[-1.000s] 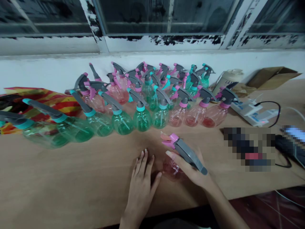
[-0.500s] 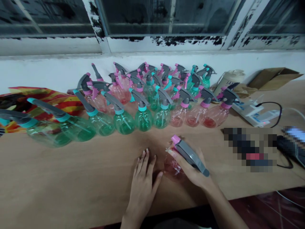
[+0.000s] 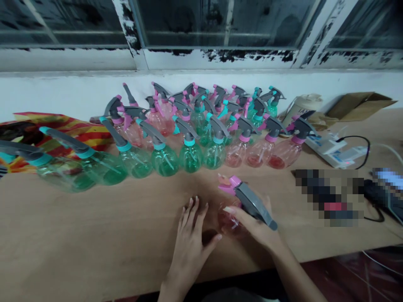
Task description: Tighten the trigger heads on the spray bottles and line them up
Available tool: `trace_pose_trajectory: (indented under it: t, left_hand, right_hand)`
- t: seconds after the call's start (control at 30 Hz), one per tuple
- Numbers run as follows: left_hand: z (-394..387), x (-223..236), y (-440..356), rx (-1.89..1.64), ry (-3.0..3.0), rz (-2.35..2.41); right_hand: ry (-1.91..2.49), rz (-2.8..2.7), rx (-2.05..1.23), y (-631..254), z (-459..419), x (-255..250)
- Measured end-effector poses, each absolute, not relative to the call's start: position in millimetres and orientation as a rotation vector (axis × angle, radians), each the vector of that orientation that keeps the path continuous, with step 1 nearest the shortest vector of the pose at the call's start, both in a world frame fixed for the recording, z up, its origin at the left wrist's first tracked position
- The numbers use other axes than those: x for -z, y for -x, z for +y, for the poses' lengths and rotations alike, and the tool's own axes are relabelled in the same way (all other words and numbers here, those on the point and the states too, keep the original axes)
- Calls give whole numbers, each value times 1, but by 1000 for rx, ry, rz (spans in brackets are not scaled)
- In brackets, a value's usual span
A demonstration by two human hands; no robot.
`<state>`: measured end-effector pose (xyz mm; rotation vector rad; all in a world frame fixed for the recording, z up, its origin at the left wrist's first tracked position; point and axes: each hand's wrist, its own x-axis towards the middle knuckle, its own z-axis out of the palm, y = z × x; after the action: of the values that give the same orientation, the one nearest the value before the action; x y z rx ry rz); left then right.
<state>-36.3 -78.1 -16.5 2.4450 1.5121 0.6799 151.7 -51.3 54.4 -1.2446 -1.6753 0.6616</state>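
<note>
A clear pink spray bottle (image 3: 227, 220) with a grey and pink trigger head (image 3: 255, 203) stands on the near part of the table. My right hand (image 3: 252, 224) is wrapped around it from the right, thumb on the near side of the bottle; its other fingers are mostly hidden behind the head, with one fingertip showing by the pink nozzle. Just left of the bottle, my left hand (image 3: 191, 235) rests palm down on the tabletop, fingers spread and holding nothing. Its thumb points toward the bottle's base; whether they touch I cannot tell.
Green spray bottles (image 3: 165, 160) and pink spray bottles (image 3: 256, 156) form a front row, with several more behind. A patterned bag (image 3: 72, 126) lies at left. At right are a power strip (image 3: 333, 151), a cup (image 3: 302, 109), a cardboard piece (image 3: 360, 105) and blurred-out items (image 3: 330, 195).
My right thumb has moved down from beside the pink nozzle onto the bottle, leaving the pink trigger in view. The left thumb has shifted slightly right, toward the bottle.
</note>
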Motion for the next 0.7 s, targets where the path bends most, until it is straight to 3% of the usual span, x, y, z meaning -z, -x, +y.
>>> trace_pose_trajectory:
  t: [0.33, 0.7]
  left_hand:
    - [-81, 9, 10, -698, -2332, 1441]
    - [-77, 8, -15, -835, -2290, 1380]
  right_hand:
    - [1244, -1565, -767, -154, -53, -68]
    - [1354, -1659, -660, -195, -76, -49]
